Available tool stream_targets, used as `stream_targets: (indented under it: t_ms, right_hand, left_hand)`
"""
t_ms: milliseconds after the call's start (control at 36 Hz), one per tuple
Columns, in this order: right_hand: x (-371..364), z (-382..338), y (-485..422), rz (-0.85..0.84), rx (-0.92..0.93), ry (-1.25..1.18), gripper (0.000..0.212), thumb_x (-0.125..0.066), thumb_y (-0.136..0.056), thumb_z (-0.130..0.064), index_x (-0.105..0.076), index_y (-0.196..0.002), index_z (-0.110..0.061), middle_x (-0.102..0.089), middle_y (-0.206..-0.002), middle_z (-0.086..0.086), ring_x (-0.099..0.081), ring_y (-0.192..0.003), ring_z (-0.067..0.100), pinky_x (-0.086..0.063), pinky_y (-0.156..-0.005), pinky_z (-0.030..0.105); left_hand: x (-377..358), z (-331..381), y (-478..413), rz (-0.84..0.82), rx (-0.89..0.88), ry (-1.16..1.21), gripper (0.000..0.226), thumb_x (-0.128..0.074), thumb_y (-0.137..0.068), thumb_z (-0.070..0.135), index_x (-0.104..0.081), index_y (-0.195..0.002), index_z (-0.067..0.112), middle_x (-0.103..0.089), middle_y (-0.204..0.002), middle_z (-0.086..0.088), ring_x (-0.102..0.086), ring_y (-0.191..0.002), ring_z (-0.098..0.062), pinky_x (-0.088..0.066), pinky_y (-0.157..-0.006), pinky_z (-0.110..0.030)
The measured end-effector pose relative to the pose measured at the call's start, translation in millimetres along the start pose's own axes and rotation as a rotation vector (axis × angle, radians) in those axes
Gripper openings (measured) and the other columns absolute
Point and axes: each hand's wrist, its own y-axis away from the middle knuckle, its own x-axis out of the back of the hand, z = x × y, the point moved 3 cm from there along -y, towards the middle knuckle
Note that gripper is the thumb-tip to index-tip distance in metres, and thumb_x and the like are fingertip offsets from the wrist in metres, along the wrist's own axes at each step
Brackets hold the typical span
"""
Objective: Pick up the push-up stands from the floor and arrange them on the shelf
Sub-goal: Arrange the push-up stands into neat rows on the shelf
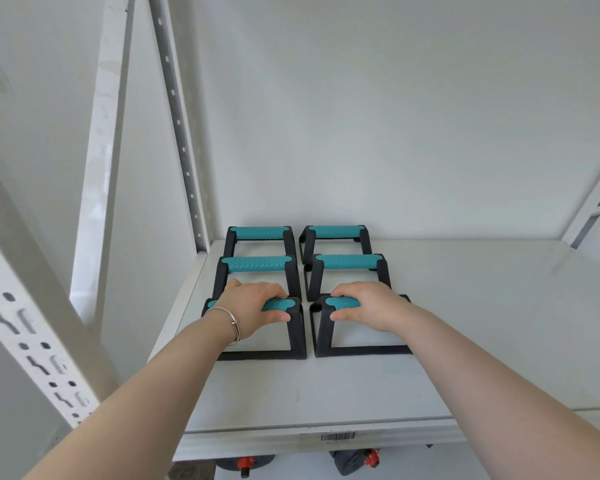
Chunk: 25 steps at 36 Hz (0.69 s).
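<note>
Several push-up stands with black frames and teal grips stand in two columns on the white shelf (482, 323). My left hand (253, 306) is closed around the grip of the front left stand (297, 336). My right hand (368, 304) is closed around the grip of the front right stand (323, 332). Both front stands rest flat on the shelf. Behind them are the middle left stand (257, 264), the middle right stand (349, 262), the back left stand (258, 232) and the back right stand (336, 231), all upright against the rear wall side.
Perforated white shelf posts (32, 327) rise at the left, with another post (179, 126) at the back left corner. The shelf's front edge carries a barcode label (337, 436). Dark objects with orange parts (246, 464) sit on the level below.
</note>
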Motion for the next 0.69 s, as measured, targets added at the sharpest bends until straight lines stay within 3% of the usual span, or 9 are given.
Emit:
stream_targets:
  t_ms: [694]
  right_hand:
    - [0.2,-5.5,0.9,-0.011,-0.019,-0.002,0.041,-0.063,-0.081,-0.060,-0.058,-0.116,-0.040,-0.062,-0.111,-0.005,-0.050,-0.102,0.020,-0.046,-0.092,0.039]
  left_hand:
    - [0.5,1.1,1.4,-0.025,0.037,0.014,0.032,-0.049,-0.086,0.065,-0.051,-0.109,0.043,-0.062,-0.107,0.017,-0.052,-0.098,-0.016,-0.033,-0.099,-0.038]
